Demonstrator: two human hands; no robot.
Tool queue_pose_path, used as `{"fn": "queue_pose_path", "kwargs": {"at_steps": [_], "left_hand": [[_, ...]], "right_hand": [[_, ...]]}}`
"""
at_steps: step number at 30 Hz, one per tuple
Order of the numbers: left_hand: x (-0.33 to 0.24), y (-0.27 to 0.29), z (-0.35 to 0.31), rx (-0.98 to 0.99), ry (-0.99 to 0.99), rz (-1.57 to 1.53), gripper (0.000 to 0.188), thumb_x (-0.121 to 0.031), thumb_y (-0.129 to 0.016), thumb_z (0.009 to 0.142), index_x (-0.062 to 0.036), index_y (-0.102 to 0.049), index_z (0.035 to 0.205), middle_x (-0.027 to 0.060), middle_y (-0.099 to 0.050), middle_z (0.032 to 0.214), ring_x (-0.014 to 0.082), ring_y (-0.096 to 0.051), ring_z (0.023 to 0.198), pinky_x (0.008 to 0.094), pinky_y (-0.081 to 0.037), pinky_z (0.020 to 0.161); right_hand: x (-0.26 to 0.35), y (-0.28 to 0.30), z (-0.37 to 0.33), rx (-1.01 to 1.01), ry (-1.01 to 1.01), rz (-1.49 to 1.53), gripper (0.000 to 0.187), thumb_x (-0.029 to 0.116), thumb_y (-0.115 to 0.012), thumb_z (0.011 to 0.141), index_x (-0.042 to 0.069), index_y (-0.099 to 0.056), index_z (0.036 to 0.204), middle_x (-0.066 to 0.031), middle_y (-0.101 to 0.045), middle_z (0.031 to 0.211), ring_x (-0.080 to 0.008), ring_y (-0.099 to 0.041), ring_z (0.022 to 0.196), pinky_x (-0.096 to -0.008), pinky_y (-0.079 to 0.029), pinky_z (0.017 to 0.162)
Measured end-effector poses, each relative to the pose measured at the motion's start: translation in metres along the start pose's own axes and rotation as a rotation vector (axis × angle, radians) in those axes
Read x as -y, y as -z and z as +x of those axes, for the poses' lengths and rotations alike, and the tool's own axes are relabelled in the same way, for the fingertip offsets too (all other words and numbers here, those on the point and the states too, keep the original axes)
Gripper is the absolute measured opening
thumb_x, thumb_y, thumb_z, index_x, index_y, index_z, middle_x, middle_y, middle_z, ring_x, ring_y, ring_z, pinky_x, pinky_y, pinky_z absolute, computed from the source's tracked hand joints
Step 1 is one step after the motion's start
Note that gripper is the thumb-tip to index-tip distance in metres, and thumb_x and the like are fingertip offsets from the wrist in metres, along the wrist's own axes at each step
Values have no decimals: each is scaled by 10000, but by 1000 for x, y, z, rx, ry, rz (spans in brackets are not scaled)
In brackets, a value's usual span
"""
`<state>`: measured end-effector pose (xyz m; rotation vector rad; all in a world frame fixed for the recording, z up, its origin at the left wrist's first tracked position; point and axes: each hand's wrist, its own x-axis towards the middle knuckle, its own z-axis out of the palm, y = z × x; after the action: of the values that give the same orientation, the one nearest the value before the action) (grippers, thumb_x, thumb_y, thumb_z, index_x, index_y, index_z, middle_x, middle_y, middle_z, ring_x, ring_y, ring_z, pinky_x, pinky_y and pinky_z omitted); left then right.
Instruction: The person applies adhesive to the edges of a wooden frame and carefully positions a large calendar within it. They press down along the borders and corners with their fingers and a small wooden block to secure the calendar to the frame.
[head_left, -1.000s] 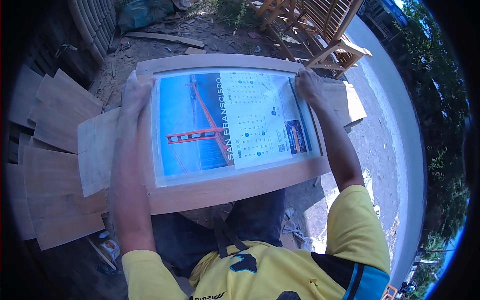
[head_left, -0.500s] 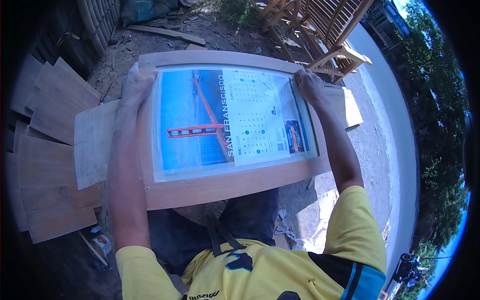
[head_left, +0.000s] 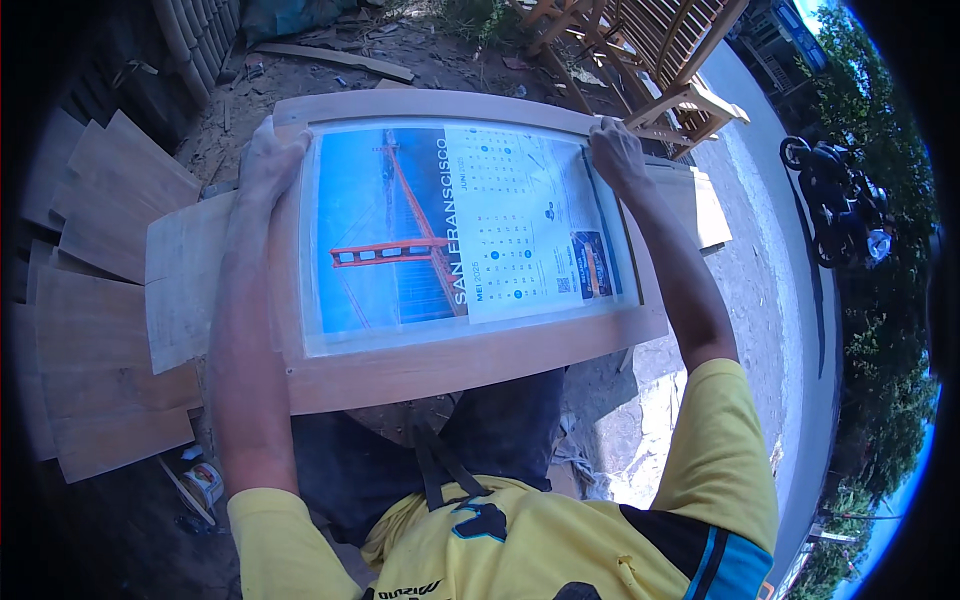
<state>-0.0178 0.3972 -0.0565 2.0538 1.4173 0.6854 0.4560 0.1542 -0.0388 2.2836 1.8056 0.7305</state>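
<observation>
In front of me is a wooden frame (head_left: 480,368) of pale reddish wood, its near edge over my thighs. A wall calendar (head_left: 510,220) lies inside its border, turned sideways, with a picture of a red bridge on a blue ground. The sheet around the calendar looks clear and shiny. At the far left corner my left hand (head_left: 272,165) is closed on the frame's side, thumb on top. My right hand (head_left: 617,157) grips the far right corner, fingers curled over the edge. The undersides of both grips are hidden.
Thin wooden panels (head_left: 115,370) are stacked at the left, and a light board (head_left: 185,280) lies under the frame's left side. Another board (head_left: 706,205) sticks out at the right. Beyond stands a slatted wooden chair (head_left: 660,60). A motorcycle (head_left: 840,205) is on the road.
The frame has shifted very slightly, its right side a little farther right, with both hands still on it. A motorcycle, earlier at the lower right, now shows higher up on the road.
</observation>
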Motion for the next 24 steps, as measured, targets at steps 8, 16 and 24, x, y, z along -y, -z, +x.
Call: {"fn": "queue_pose_path", "kwargs": {"at_steps": [8,16,24], "left_hand": [[22,-3,3,-43,23,19,734,-424,-729,890,46,-562,1430,300,-651,1362,427,-618,1306,457,-471,1125],[22,-3,5,-46,-15,4,718,-401,-731,896,48,-559,1430,306,-651,1354,429,-621,1296,467,-469,1125],[17,2,2,-64,-19,71,770,-420,-741,881,73,-539,1437,326,-634,1365,442,-607,1309,469,-461,1135]], "right_hand": [[12,32,5,-347,-296,613,174,205,-670,989,55,-756,971,-113,-710,1045,-355,-714,998,-454,-570,837],[12,10,16,-7,1,-2,185,54,-574,915,-52,-717,966,-204,-693,1073,-364,-706,1060,-458,-588,890],[139,66,60,40,105,178,226,45,-591,880,-67,-761,979,-256,-699,1141,-384,-702,1084,-458,-600,895]]}}
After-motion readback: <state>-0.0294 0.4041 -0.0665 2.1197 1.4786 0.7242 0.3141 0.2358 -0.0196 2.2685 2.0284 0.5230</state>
